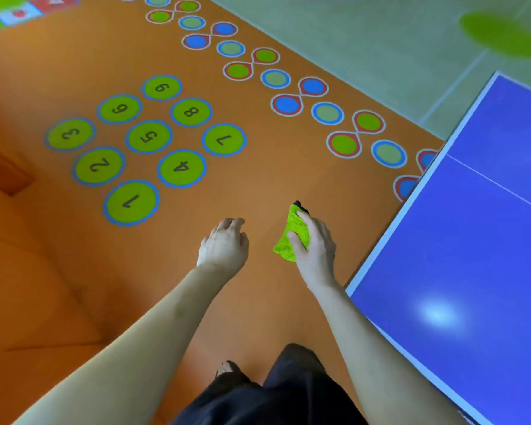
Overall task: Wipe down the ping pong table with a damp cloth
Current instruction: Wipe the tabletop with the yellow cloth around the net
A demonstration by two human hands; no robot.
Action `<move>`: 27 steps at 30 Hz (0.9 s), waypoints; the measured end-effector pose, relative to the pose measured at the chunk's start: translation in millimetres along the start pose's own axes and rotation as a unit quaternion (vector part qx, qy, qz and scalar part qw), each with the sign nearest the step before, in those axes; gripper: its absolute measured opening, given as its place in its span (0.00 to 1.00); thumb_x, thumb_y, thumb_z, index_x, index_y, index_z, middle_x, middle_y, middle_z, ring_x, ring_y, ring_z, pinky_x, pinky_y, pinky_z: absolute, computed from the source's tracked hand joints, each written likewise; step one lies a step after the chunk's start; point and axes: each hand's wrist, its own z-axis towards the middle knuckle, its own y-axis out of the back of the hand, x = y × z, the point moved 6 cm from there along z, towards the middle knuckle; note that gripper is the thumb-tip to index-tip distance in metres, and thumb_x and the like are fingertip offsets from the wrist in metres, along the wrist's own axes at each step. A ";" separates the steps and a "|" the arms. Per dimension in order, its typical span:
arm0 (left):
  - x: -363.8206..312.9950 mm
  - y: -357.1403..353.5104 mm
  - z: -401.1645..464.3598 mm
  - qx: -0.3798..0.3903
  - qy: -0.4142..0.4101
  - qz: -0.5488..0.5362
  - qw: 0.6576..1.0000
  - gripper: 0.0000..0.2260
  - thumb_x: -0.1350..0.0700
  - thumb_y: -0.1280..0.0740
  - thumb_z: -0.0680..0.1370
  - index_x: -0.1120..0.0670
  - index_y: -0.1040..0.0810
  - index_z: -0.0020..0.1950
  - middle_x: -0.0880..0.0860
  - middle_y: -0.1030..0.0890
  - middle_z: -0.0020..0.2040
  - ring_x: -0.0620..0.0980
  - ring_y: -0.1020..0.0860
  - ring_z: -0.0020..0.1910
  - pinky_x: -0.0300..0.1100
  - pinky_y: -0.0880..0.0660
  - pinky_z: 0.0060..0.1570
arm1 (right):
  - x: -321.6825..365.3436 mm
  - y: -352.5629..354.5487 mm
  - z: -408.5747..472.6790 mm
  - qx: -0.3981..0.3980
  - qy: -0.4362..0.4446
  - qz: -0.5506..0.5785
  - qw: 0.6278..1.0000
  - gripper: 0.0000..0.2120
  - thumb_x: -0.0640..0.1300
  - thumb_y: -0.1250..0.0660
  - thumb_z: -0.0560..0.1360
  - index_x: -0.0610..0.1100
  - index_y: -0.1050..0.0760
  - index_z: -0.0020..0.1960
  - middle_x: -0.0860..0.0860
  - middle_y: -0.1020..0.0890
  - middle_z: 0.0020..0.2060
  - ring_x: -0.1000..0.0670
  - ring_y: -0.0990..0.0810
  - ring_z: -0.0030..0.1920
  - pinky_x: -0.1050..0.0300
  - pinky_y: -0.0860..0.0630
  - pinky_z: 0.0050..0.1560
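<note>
The right hand (314,243) grips the cloth (292,237) just beside the table (472,240); the left hand (224,243) hangs loose, holding nothing. Best spread the cloth flat, then start at the table's near corner.

Bare arms, dark trousers
No sleeves reach the forearms; loose black trousers (288,391) cover both legs below.

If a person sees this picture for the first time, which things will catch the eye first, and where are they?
The eye goes first to the bright green cloth gripped in the right hand near the middle, held over the orange floor and not yet on the table. At the right edge lies the blue ping pong table with its white border. On the floor to the left are green numbered circles, and the left hand holds nothing.
</note>
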 end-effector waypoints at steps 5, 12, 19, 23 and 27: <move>-53.3 54.6 57.4 -0.034 -0.052 -0.030 0.998 0.19 0.53 0.45 0.82 0.48 0.32 0.73 0.48 0.31 0.73 0.55 0.29 0.67 0.53 0.31 0.64 | 25.6 36.2 51.4 0.016 -0.019 0.064 0.998 0.21 0.53 0.32 0.84 0.60 0.30 0.76 0.61 0.25 0.65 0.57 0.28 0.68 0.43 0.26 0.67; -131.0 79.1 167.5 -0.053 -0.114 -0.011 0.992 0.19 0.52 0.45 0.83 0.47 0.33 0.74 0.46 0.32 0.73 0.52 0.29 0.68 0.52 0.31 0.64 | -2.0 66.2 177.3 -0.035 -0.060 0.126 0.990 0.21 0.54 0.32 0.84 0.61 0.32 0.75 0.65 0.28 0.67 0.58 0.30 0.70 0.50 0.29 0.69; -207.6 107.8 312.2 -0.079 -0.150 0.036 0.985 0.19 0.51 0.44 0.83 0.46 0.33 0.74 0.46 0.32 0.73 0.52 0.29 0.68 0.51 0.32 0.66 | -36.9 92.3 345.5 -0.070 -0.048 0.143 0.986 0.20 0.52 0.30 0.82 0.59 0.28 0.73 0.61 0.24 0.64 0.58 0.27 0.65 0.54 0.28 0.64; -253.8 119.7 391.9 -0.092 -0.194 0.057 0.975 0.19 0.51 0.42 0.82 0.47 0.32 0.73 0.47 0.31 0.73 0.53 0.29 0.69 0.52 0.31 0.67 | -48.4 111.1 428.8 -0.098 -0.045 0.142 0.984 0.20 0.51 0.29 0.82 0.55 0.26 0.73 0.57 0.23 0.65 0.57 0.26 0.66 0.59 0.29 0.63; -293.0 129.7 466.4 -0.090 -0.229 0.072 0.967 0.19 0.51 0.41 0.82 0.48 0.31 0.74 0.49 0.30 0.73 0.54 0.29 0.70 0.53 0.30 0.66 | -56.4 126.2 506.9 -0.121 -0.022 0.119 0.985 0.20 0.48 0.28 0.81 0.52 0.24 0.72 0.63 0.25 0.63 0.62 0.27 0.66 0.71 0.34 0.64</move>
